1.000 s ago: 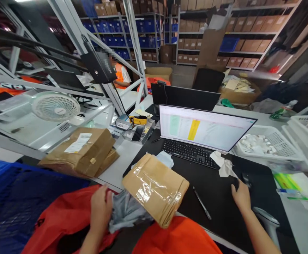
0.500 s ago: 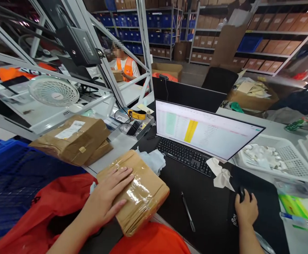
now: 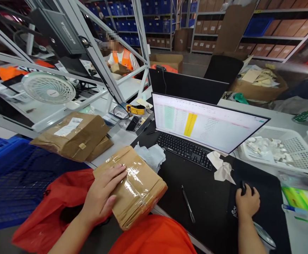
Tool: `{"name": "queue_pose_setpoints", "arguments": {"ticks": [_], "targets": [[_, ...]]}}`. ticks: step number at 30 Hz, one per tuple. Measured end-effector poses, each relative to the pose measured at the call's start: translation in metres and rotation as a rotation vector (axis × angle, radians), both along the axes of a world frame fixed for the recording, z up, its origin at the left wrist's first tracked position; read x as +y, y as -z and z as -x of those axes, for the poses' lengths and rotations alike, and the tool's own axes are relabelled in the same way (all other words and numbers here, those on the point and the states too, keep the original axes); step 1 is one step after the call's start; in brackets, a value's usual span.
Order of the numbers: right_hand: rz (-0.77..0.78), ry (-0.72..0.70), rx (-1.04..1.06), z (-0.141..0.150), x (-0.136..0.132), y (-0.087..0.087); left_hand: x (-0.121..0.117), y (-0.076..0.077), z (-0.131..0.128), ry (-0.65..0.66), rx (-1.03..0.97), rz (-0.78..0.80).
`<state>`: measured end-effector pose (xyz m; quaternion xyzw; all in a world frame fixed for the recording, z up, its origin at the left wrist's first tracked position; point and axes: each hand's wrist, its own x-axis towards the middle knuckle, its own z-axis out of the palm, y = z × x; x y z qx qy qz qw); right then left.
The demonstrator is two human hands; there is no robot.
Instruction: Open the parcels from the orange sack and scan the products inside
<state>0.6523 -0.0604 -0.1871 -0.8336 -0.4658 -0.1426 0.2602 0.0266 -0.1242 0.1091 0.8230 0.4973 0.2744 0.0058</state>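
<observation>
A brown cardboard parcel (image 3: 135,187) wrapped in clear tape lies at the near edge of the desk, its front corner over my lap. My left hand (image 3: 103,192) rests on the parcel's left part, fingers stretched out along its top and not wrapped round it. At the right, my right hand (image 3: 247,201) is curled over a black computer mouse (image 3: 243,187) on the dark desk mat (image 3: 212,208). A pen (image 3: 188,204) lies between the hands. Behind the mat's front stands a monitor (image 3: 206,123) showing a spreadsheet, with a black keyboard (image 3: 182,150) below it.
Crumpled pale-blue paper (image 3: 151,155) touches the parcel's far side. More taped parcels (image 3: 74,135) sit at the left, above a blue crate (image 3: 16,183). A white basket (image 3: 296,151) stands at the right. Across the frame, a person in an orange vest (image 3: 124,60) holds a box.
The view has shifted slightly. My left hand has slid a little to the left on the parcel, its thumb drawn back. My right hand stays on the mouse.
</observation>
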Motion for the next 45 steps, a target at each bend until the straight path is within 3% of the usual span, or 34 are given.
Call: {"name": "queue_pose_setpoints", "arguments": {"ticks": [9,13,16,19,21,24,26,29,32,35,38,42,45], "targets": [[-0.017,-0.01,0.003,-0.008,0.0,0.009,-0.004,0.005,0.009,0.026,0.04,-0.057],[-0.042,0.017,-0.035,-0.002,-0.001,-0.002,0.001,0.0,0.007,0.042,0.061,-0.094],[-0.061,-0.045,-0.039,0.034,-0.013,-0.025,0.003,-0.003,0.006,0.075,0.047,-0.126],[0.123,-0.361,0.113,0.104,-0.042,-0.044,0.002,0.002,0.007,0.086,0.006,-0.171],[0.317,-0.564,0.218,0.157,-0.068,-0.048,0.0,0.009,0.007,0.061,-0.031,-0.21],[0.5,-0.622,0.278,0.217,-0.101,-0.042,-0.001,0.021,0.007,0.005,-0.068,-0.268],[0.527,-0.624,0.359,0.234,-0.11,-0.036,0.0,0.025,0.005,-0.018,-0.081,-0.312],[0.521,-0.626,0.542,0.234,-0.104,-0.031,0.004,0.025,-0.001,-0.024,-0.133,-0.428],[0.507,-0.608,0.583,0.222,-0.086,-0.042,0.006,0.022,-0.01,-0.029,-0.233,-0.527],[0.477,-0.532,0.65,0.216,-0.069,-0.084,0.004,0.022,-0.018,-0.079,-0.367,-0.523],[0.43,-0.52,0.894,0.228,-0.055,-0.164,0.002,0.026,-0.023,-0.12,-0.493,-0.541],[0.434,-0.854,0.767,0.287,-0.034,-0.288,0.0,0.034,-0.023,-0.101,-0.52,-0.574],[0.522,-1.149,0.461,0.356,-0.018,-0.355,-0.002,0.038,-0.021,-0.091,-0.49,-0.569]]}}
